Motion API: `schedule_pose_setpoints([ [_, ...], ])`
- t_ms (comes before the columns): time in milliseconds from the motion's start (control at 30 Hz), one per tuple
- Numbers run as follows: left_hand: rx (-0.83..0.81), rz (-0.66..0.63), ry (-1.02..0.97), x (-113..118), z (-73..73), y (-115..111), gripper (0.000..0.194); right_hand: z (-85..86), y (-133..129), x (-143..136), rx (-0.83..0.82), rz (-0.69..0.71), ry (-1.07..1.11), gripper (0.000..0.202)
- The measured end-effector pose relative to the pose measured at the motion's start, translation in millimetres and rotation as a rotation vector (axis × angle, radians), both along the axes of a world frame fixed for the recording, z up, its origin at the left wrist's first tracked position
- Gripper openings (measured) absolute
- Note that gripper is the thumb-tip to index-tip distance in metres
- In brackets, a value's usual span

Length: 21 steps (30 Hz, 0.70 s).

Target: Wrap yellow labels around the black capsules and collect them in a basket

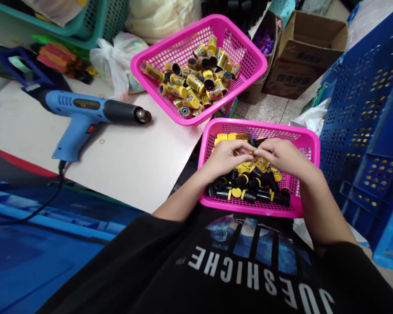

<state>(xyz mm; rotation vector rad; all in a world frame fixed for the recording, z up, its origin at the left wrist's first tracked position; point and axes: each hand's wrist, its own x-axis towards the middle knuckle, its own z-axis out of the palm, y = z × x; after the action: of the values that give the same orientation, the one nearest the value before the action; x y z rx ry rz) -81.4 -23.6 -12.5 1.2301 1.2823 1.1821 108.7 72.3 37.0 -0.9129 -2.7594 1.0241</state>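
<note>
A pink basket [309, 146] rests on my lap, holding several black tubes with yellow caps [249, 187] and loose yellow labels. My left hand [227, 157] and my right hand [280, 155] meet above its middle, fingertips pinched together on a small yellow-labelled piece [253, 152]. Exactly which hand carries the piece is hard to tell. A second pink basket [249, 50] stands tilted on the table edge beyond, filled with several yellow-wrapped black tubes [196, 80].
A blue heat gun [85, 113] lies on the white board [134, 157] at left, nozzle pointing right, its cord trailing down. A blue plastic crate [370, 117] stands close on the right. A cardboard box [306, 48], plastic bags and green baskets sit behind.
</note>
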Motion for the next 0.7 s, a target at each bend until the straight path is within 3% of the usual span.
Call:
schedule_pose_setpoints([
  [100,-0.088,0.156,-0.163,-1.9,1.5,1.1,0.02,-7.2,-1.4,-13.9,-0.249,-0.164,0.27,0.022],
  [167,-0.064,0.269,-0.216,-9.8,3.0,3.0,0.029,-17.1,0.7,-25.2,-0.371,-0.228,0.399,0.033],
  [200,-0.025,0.326,-0.23,-15.0,3.8,4.0,0.034,-23.2,2.4,-31.0,-0.373,-0.248,0.428,0.034],
  [267,0.07,0.429,-0.223,-26.3,5.6,5.6,0.038,-36.7,5.2,-42.1,-0.223,-0.234,0.394,0.025],
  [333,0.118,0.503,-0.193,-36.8,7.3,5.8,0.034,-51.7,4.7,-51.9,0.047,-0.06,0.258,0.023],
  [400,0.096,0.535,-0.179,-45.0,8.8,4.4,0.029,-65.8,0.5,-59.6,0.289,0.216,0.078,0.025],
  [433,0.071,0.544,-0.178,-48.1,9.5,3.1,0.029,-71.3,-1.9,-62.2,0.362,0.332,0.008,0.025],
  [500,0.029,0.577,-0.171,-53.0,10.9,-0.1,0.032,-76.5,-5.2,-64.4,0.4,0.429,-0.049,0.025],
  [600,0.001,0.636,-0.153,-58.2,12.0,-4.5,0.03,-66.1,-5.5,-57.6,0.22,0.275,0.105,0.018],
  [700,0.0,0.642,-0.184,-60.0,11.4,-6.2,0.028,-42.5,-11.1,-40.1,-0.293,0.005,0.397,0.036],
])
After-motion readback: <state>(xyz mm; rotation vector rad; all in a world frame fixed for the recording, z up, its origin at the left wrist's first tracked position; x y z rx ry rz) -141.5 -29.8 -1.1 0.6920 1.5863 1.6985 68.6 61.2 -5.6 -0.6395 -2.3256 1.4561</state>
